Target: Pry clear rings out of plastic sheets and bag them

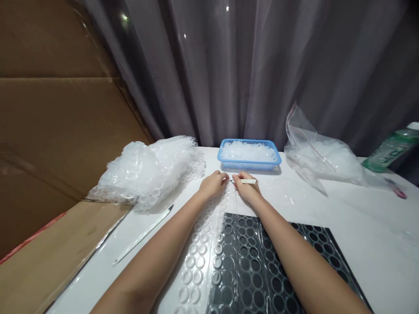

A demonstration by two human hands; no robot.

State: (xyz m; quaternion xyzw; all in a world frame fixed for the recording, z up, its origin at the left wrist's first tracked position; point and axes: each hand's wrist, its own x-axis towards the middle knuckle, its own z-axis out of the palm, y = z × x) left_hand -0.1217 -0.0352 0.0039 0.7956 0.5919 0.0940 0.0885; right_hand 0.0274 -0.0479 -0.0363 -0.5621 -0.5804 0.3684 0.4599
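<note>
My right hand (249, 190) grips a slim white pen-shaped tool (249, 181) whose dark pointed tip aims left. Close to that tip, the thumb and fingers of my left hand (213, 185) are pinched together; anything between them is too small to make out. Both hands are at the far end of a clear plastic strip with rows of white rings (197, 277). The strip runs towards me between my forearms. Beside it, partly under my right forearm, lies a black sheet with round shapes (252, 279), covered by clear film.
Behind my hands, a blue basket (277, 159) holds small clear pieces. A heap of clear plastic sheets (153, 168) lies left, near a long white stick-like tool (144, 235) and cardboard (65, 244). At right are a zip bag (327, 157) and a green bottle (389, 150).
</note>
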